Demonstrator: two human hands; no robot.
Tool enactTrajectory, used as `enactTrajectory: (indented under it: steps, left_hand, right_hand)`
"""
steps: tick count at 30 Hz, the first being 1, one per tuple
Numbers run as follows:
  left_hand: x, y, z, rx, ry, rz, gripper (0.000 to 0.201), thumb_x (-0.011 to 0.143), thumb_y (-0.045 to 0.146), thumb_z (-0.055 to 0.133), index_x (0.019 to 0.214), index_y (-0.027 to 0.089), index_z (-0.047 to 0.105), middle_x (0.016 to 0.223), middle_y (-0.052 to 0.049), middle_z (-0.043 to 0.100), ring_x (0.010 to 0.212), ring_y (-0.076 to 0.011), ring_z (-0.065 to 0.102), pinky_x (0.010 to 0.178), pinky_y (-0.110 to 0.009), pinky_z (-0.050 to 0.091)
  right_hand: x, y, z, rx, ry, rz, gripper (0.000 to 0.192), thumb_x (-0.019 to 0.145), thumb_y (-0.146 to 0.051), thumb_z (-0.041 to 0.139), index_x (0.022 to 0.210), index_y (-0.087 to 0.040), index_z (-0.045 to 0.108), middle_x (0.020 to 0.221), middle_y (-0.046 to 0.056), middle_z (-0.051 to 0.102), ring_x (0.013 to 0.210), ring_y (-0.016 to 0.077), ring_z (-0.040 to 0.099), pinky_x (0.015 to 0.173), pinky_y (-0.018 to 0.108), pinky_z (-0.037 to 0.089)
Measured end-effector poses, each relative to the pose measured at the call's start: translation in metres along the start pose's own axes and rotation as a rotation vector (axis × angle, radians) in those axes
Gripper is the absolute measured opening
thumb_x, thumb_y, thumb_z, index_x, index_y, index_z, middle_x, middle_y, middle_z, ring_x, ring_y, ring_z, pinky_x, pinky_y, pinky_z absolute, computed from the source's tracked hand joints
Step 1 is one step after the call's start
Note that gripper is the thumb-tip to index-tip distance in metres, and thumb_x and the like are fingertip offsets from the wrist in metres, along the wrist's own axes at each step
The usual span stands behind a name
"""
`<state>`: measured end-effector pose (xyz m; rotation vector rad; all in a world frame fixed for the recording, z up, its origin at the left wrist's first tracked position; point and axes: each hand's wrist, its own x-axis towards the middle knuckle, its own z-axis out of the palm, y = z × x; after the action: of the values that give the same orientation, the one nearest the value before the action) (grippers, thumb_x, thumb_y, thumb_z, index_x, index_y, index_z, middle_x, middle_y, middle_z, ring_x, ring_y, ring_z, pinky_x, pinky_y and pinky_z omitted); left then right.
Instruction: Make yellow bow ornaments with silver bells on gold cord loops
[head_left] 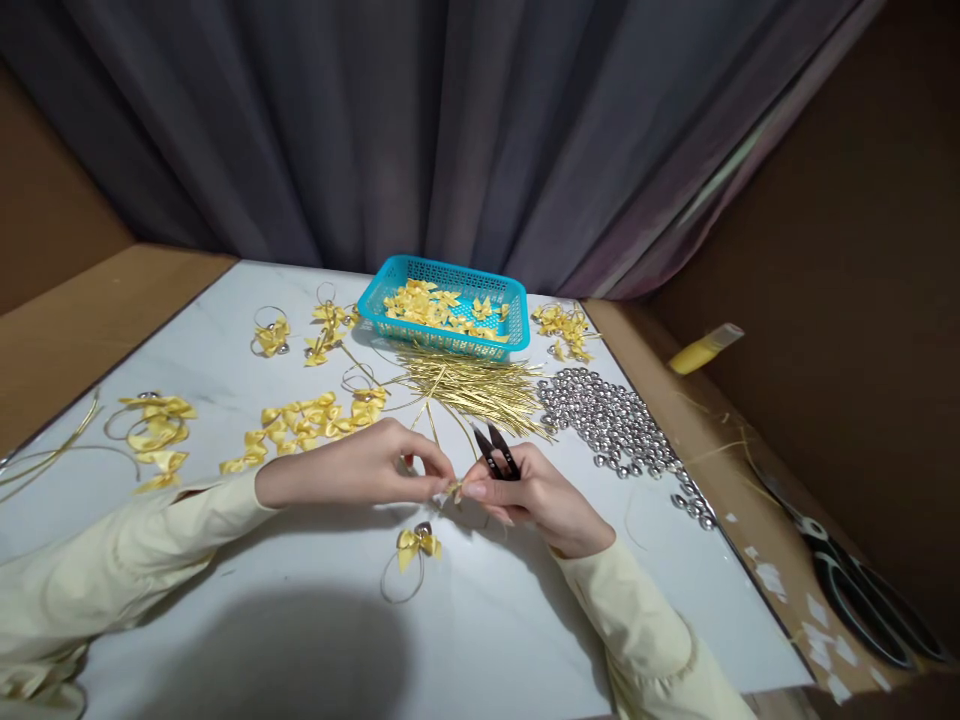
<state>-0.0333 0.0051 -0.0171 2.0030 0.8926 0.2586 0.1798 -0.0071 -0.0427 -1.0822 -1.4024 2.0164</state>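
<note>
My left hand and my right hand meet at the middle of the white table. Together their fingertips pinch a small yellow ribbon bow with gold cord. Black thread snips also sit in my right hand, their blades pointing up and away. A finished yellow bow with a silver bell and a cord loop lies just below my hands.
A teal basket of yellow bows stands at the back. In front of it lie gold cord pieces, silver bells to the right, and loose bows to the left. Large scissors and a yellow tube rest on the brown ledge at right.
</note>
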Motion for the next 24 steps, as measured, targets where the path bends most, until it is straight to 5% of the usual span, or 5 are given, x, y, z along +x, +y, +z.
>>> enactTrajectory:
  steps: [11, 16, 24]
  left_hand:
    - [0.001, -0.002, 0.005, 0.021, 0.041, 0.016, 0.017, 0.085, 0.024, 0.055, 0.087, 0.015, 0.069, 0.080, -0.003, 0.071, 0.069, -0.0130, 0.063, 0.064, -0.020, 0.044]
    - [-0.001, 0.004, 0.008, -0.050, -0.039, 0.081, 0.025, 0.092, 0.033, 0.048, 0.109, 0.017, 0.056, 0.094, -0.005, 0.067, 0.081, -0.0148, 0.061, 0.069, -0.022, 0.043]
    - [-0.001, 0.003, 0.013, 0.020, -0.077, 0.039, 0.025, 0.093, 0.023, 0.040, 0.080, 0.015, 0.061, 0.065, 0.002, 0.054, 0.059, -0.0089, 0.051, 0.059, -0.019, 0.038]
  right_hand:
    - [0.000, -0.001, 0.000, -0.043, -0.024, -0.027, 0.023, 0.072, -0.034, 0.069, 0.065, -0.012, 0.065, 0.041, -0.007, 0.046, 0.035, 0.0034, 0.028, 0.038, 0.022, 0.014]
    - [0.000, 0.003, -0.002, -0.090, -0.032, -0.061, 0.024, 0.074, -0.036, 0.067, 0.070, -0.012, 0.064, 0.043, -0.007, 0.046, 0.040, 0.0049, 0.035, 0.042, 0.021, 0.021]
    - [-0.001, 0.000, -0.008, -0.202, -0.028, -0.085, 0.027, 0.077, -0.038, 0.066, 0.074, -0.011, 0.066, 0.046, -0.005, 0.050, 0.042, 0.0049, 0.034, 0.044, 0.021, 0.024]
